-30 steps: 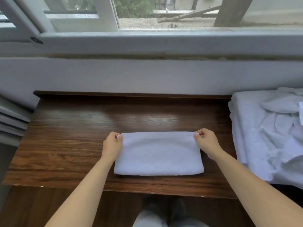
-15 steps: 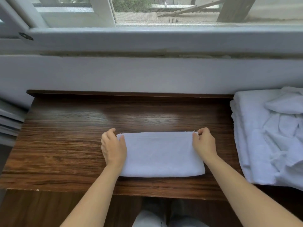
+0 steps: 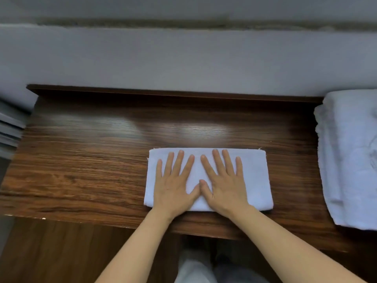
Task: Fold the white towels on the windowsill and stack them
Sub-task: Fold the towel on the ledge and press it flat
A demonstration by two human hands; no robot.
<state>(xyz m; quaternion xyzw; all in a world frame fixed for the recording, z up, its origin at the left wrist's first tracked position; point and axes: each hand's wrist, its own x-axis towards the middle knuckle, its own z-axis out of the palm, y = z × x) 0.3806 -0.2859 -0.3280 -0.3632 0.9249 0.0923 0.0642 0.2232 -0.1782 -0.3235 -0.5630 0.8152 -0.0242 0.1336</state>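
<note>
A folded white towel (image 3: 257, 178) lies as a flat rectangle on the dark wooden windowsill (image 3: 91, 160), near its front edge. My left hand (image 3: 175, 182) rests palm down on the towel's left half, fingers spread. My right hand (image 3: 222, 180) lies flat on the right half, fingers spread too. The two thumbs touch at the towel's middle. Neither hand grips anything. A heap of unfolded white towels (image 3: 350, 156) sits at the sill's right end, partly cut off by the frame.
A grey-white wall (image 3: 183, 58) rises directly behind the sill, with a raised wooden back ledge (image 3: 163, 92) along it. Bare wood stretches to the left of the towel. Below the front edge are wood flooring and my legs (image 3: 195, 268).
Both hands let go of the towel's far corners and slid inward onto its top, now pressing flat side by side. The head camera tilted down and closer, so the window left the view.
</note>
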